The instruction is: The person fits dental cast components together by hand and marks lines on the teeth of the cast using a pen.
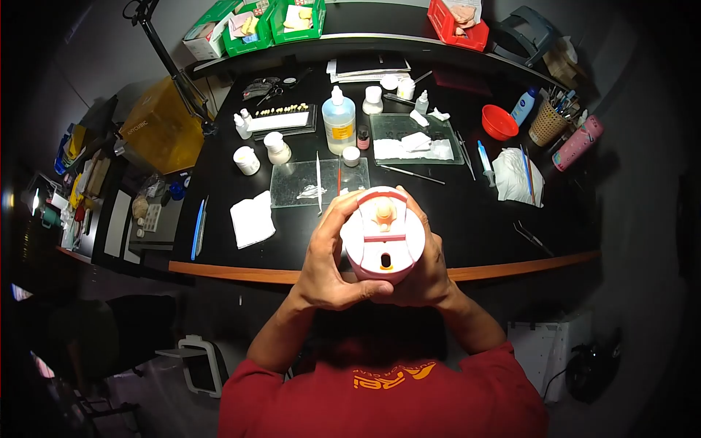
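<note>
My left hand (328, 257) and my right hand (429, 264) are both closed around a pink-and-white tumbler (382, 248), one at each side. Its lid faces up toward me, with a pink rim, a crossbar and a dark oval drinking hole. The left thumb lies across the near side of the cup, and the lower body is hidden by my hands. The tumbler is held up near the table's front edge. Beyond it lie a glass slab (292, 182) with white smears, a thin white-handled tool (318, 179) and a folded white tissue (253, 220).
A large clear bottle (339, 120), small white jars (247, 160) and a second glass slab (391, 131) stand farther back. At right are a red bowl (499, 123), a brush basket (549, 124), a pink bottle (577, 144) and tweezers (533, 237). A lamp arm (171, 66) rises at left.
</note>
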`<state>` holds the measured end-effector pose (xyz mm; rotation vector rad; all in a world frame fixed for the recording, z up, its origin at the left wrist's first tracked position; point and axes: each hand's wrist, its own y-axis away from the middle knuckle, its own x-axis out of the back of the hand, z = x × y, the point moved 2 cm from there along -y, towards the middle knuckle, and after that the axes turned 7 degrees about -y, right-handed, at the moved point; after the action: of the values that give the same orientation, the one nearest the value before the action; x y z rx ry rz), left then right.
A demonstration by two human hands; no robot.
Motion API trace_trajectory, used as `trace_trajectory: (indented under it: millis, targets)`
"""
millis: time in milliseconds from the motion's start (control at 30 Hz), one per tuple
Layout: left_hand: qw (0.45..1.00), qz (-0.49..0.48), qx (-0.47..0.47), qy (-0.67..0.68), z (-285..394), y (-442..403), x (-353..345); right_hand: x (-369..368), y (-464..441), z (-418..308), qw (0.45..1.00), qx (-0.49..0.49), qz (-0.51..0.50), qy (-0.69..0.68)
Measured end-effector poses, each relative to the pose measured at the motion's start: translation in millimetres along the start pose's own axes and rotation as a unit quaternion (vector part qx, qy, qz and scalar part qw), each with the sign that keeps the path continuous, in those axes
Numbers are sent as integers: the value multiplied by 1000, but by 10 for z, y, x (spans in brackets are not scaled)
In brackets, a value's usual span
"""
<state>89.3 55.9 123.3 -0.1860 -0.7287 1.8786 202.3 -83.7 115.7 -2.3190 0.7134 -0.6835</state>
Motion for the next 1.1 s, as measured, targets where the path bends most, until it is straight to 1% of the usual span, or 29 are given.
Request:
trace_trajectory:
  millis: [67,100,167,267,333,367,667,767,800,833,900,1000,1033,1100]
  targets:
    - [997,28,22,66,-19,39,-86,-2,9,12,1000,-8,-4,-15]
    - [999,22,7,35,-21,35,-70,-2,21,22,1000,-16,-8,-26]
    - [998,41,-32,27,-13,0,-99,6,27,37,999,-22,-14,-43]
    - [995,54,-82,-15,0,-38,-86,8,62,59,994,-69,-26,-76]
    - [990,59,-112,-53,7,-49,-74,7,53,48,993,-78,-26,-80]
    - [988,109,-101,-35,6,-53,-119,5,50,42,993,-81,-24,-78]
    - [975,121,-157,-106,114,-111,-159,-17,70,58,992,-97,-24,-70]
    - [974,113,-167,-100,92,-126,-148,-22,48,22,993,-93,-26,-73]
    - [975,116,-161,-98,100,-119,-150,-17,35,0,993,-91,-28,-76]
    - [976,119,-155,-97,111,-117,-155,-2,27,-18,996,-73,-30,-44]
    - [976,126,-148,-98,180,-136,-160,-15,38,0,994,-79,-28,-65]
    - [969,105,-174,-139,215,-143,-136,-30,56,0,995,-75,-25,-64]
    - [970,122,-166,-130,230,-144,-149,-34,58,-2,995,-70,-26,-60]
    - [972,126,-164,-114,202,-112,-177,1,85,-29,994,-86,-27,-56]
